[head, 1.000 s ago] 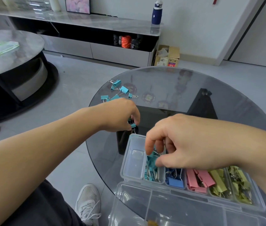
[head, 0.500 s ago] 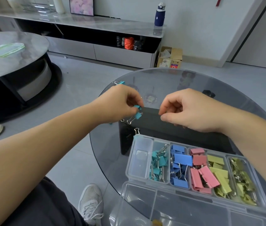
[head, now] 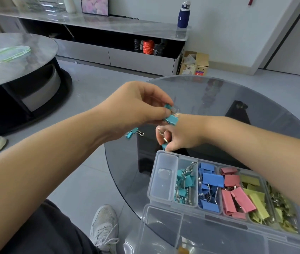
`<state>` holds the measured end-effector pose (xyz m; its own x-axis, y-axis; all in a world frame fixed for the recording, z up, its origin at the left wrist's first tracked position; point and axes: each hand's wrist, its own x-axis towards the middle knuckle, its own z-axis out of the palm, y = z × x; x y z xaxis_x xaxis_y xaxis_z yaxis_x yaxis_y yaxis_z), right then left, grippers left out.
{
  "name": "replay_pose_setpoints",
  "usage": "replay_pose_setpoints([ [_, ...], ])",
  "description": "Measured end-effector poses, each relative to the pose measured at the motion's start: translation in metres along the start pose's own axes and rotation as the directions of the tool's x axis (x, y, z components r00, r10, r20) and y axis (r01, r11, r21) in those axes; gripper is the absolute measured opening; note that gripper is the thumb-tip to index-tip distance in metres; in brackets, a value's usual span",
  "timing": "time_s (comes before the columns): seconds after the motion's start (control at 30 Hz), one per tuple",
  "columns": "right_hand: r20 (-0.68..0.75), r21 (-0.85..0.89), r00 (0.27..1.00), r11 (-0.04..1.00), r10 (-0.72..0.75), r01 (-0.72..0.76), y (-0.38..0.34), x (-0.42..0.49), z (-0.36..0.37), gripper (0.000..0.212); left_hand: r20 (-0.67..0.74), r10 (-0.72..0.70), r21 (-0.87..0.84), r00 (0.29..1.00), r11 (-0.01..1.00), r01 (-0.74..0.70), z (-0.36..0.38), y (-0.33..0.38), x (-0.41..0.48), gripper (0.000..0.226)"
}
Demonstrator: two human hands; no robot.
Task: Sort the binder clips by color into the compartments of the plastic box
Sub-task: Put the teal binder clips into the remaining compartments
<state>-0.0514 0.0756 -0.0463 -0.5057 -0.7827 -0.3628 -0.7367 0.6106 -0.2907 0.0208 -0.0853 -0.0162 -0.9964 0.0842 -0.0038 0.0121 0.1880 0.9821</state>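
The clear plastic box (head: 164, 197) lies on the round glass table (head: 266, 99), lid open toward me. From the left its compartments are: one with no clips, teal clips (head: 184, 182), blue clips (head: 210, 182), pink clips (head: 234, 195), then two of yellow-green clips (head: 257, 197). My left hand (head: 136, 107) is raised above the table, pinching teal clips (head: 171, 119). Lower down, my right hand (head: 180, 136) grips a teal clip (head: 164, 146) just beyond the box's far left corner. Two more teal clips (head: 132, 132) lie on the glass beneath my left hand.
A dark table base (head: 237, 114) shows through the glass. A low round coffee table (head: 17, 57) stands at left, a long sideboard (head: 108, 32) behind with a blue bottle (head: 183, 13). A cardboard box (head: 194, 64) sits on the floor. My shoe (head: 105, 228) is below the table edge.
My right hand left the teal compartment, went over the glass, then came down to a teal clip by the box corner. My left hand rose with teal clips in its fingers.
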Motion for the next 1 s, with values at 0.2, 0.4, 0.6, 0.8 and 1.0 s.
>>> replay_pose_setpoints([
  [0.2,-0.044,0.204,0.996,0.977,0.079,-0.069,0.022,-0.027,-0.015,0.034,0.400,0.025,-0.031,0.916,0.999,-0.014,0.037,0.011,-0.029,0.018],
  [0.4,-0.269,0.478,0.952,0.879,0.148,-0.002,0.048,-0.052,-0.016,0.012,0.389,-0.013,0.337,0.921,0.933,-0.129,0.051,0.002,-0.033,0.009],
  [0.6,-0.355,0.441,0.925,0.897,0.137,0.036,0.046,-0.068,-0.016,0.011,0.441,0.081,0.418,0.894,0.863,-0.284,0.045,0.004,-0.032,0.009],
  [0.8,-0.390,0.462,0.909,0.885,0.145,0.057,0.040,-0.073,-0.022,0.012,0.439,0.095,0.016,0.893,0.993,-0.113,0.027,0.004,-0.025,0.014],
  [1.0,-0.384,0.446,0.912,0.894,0.144,0.046,0.030,-0.073,-0.022,0.011,0.448,-0.004,0.162,0.894,0.984,-0.077,0.005,-0.004,-0.020,0.015],
])
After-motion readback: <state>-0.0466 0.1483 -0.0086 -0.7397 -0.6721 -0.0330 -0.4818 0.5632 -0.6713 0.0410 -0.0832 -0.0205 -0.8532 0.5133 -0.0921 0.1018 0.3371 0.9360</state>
